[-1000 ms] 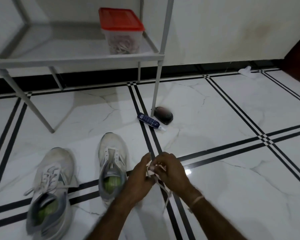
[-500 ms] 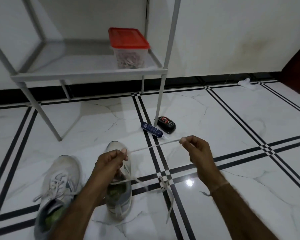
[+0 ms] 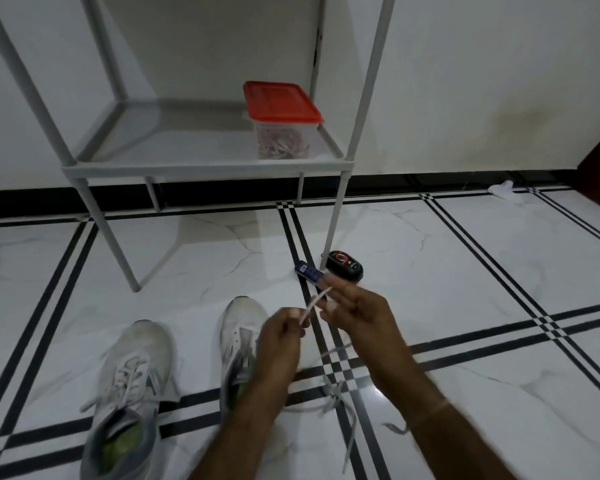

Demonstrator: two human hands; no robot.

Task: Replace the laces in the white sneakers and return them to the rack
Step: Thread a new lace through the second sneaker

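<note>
Both hands meet over the marble floor point(image 3: 499, 306): the left hand point(image 3: 280, 336) is clenched, pinching a white lace point(image 3: 314, 304) between thumb and fingers, while the right hand point(image 3: 355, 315) holds its fingers loosely spread just beside the lace's upper end, though motion blur hides whether they touch it. The rest of the lace trails down onto the floor below the wrists. Left of the hands stand two white sneakers: a laced sneaker point(image 3: 132, 393) farthest left, and a second sneaker point(image 3: 238, 336) partly behind the left forearm. Farther off lie a small blue tube point(image 3: 309, 273) and a black oval tin point(image 3: 345, 266) by the white rack point(image 3: 201, 164), whose shelf carries a red-lidded container point(image 3: 283, 121).
</note>
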